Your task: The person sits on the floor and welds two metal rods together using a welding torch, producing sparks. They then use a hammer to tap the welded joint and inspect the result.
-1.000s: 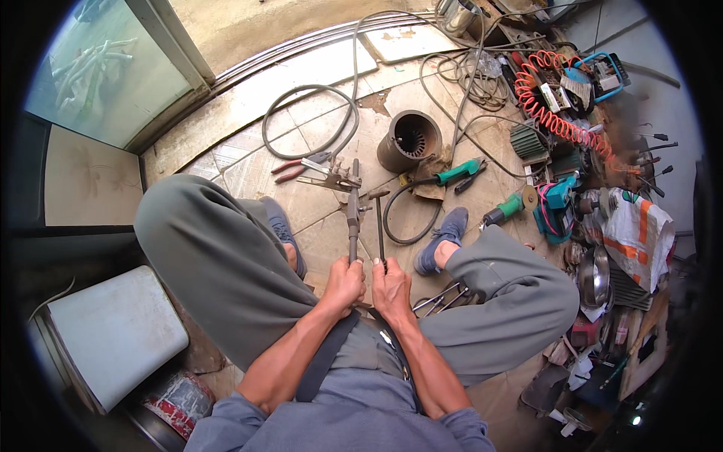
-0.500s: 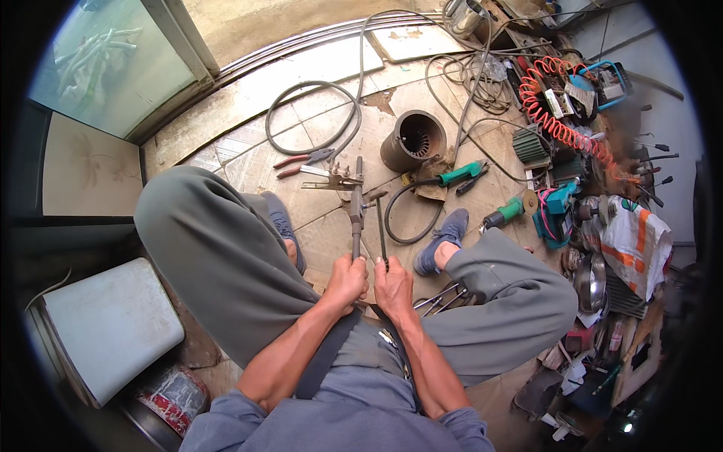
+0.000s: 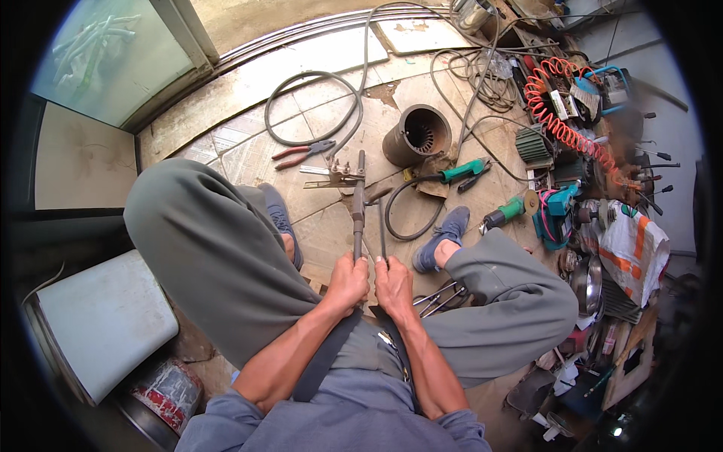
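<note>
Fingers of the left hand (image 3: 348, 282) are curled tight around one long handle of the bolt cutter (image 3: 359, 203), and the right hand (image 3: 393, 285) closes the same way on the other handle just beside it. Both handles stand near together, almost parallel. The cutter points away from the body, between the two knees, and its dark head lies on the tiled floor (image 3: 248, 143) by a small metal bracket (image 3: 337, 175).

Beyond the cutter head, a little to the right, stands a rusty motor housing (image 3: 419, 135). Left of the head lie red-handled pliers (image 3: 303, 152), and a black hose loop (image 3: 316, 109) curves behind them. Right of the cutter, a green-handled tool (image 3: 463, 170) and a grey shoe (image 3: 444, 237) narrow the free floor; on the left a knee and the other shoe (image 3: 277, 215) close it. Open floor remains mostly beyond the hose, toward the door sill.

Compared with the earlier pictures, the hands keep their grip and the handles look slightly nearer together.
</note>
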Demonstrator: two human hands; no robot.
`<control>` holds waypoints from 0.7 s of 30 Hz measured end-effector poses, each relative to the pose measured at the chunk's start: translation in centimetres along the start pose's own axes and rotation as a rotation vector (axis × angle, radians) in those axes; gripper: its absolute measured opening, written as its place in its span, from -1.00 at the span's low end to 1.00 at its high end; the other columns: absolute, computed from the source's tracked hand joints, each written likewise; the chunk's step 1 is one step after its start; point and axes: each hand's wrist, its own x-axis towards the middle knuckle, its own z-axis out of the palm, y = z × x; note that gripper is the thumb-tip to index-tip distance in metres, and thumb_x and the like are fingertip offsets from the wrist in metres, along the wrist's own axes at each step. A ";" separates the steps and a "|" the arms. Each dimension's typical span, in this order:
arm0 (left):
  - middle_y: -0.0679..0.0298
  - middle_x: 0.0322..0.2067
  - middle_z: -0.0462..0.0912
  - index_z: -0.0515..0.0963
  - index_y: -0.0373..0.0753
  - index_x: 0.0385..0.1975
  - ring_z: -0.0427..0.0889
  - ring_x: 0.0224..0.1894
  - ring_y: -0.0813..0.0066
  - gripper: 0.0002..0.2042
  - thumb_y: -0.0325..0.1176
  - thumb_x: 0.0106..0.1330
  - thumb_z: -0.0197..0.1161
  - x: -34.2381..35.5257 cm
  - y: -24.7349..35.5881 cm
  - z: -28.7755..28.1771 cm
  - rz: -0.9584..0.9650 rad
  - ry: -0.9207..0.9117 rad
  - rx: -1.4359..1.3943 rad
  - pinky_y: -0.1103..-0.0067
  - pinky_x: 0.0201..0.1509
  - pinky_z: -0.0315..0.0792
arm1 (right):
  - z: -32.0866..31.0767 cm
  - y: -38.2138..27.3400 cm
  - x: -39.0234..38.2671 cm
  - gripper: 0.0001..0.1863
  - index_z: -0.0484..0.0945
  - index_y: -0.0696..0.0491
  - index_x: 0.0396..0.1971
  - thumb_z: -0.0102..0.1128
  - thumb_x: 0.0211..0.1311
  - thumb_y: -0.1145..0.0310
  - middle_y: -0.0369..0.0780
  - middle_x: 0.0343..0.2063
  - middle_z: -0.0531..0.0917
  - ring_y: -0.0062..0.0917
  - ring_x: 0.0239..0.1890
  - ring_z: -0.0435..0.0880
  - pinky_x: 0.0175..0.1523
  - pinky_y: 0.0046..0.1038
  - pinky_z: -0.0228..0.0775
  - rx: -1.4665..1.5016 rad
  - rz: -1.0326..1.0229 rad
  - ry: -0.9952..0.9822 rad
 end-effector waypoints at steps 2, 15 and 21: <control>0.32 -0.63 0.38 0.37 -0.34 -0.25 0.36 -0.74 0.57 -0.81 -0.32 0.51 -0.01 0.3 -1.0 -0.2 0.017 0.016 0.094 0.51 -0.75 0.24 | 0.2 1.2 0.4 -0.58 0.51 0.25 -0.46 0.08 0.43 0.15 0.13 -0.57 0.58 0.03 -0.45 0.64 -0.32 -0.07 0.39 0.013 -0.012 -0.001; -0.27 -0.33 0.63 0.48 -0.48 -0.06 0.65 -0.21 -0.26 -0.71 -0.34 0.45 0.03 -0.8 -1.6 0.0 0.178 0.120 0.558 0.12 -0.15 0.48 | -0.6 0.3 -0.8 -0.58 0.48 0.22 -0.50 0.08 0.47 0.18 -0.07 -0.73 0.53 -0.25 -0.62 0.59 -0.39 -0.18 0.38 0.120 0.077 0.031; 0.11 -0.55 0.54 0.48 -0.43 -0.05 0.53 -0.51 0.32 -0.77 -0.40 0.47 0.03 -0.6 -2.7 0.0 0.176 0.134 0.529 0.36 -0.38 0.42 | -0.8 -1.5 -1.0 -0.67 0.49 0.23 -0.46 0.10 0.42 0.27 0.00 -0.70 0.51 -0.09 -0.60 0.55 -0.44 -0.14 0.31 0.158 0.125 0.065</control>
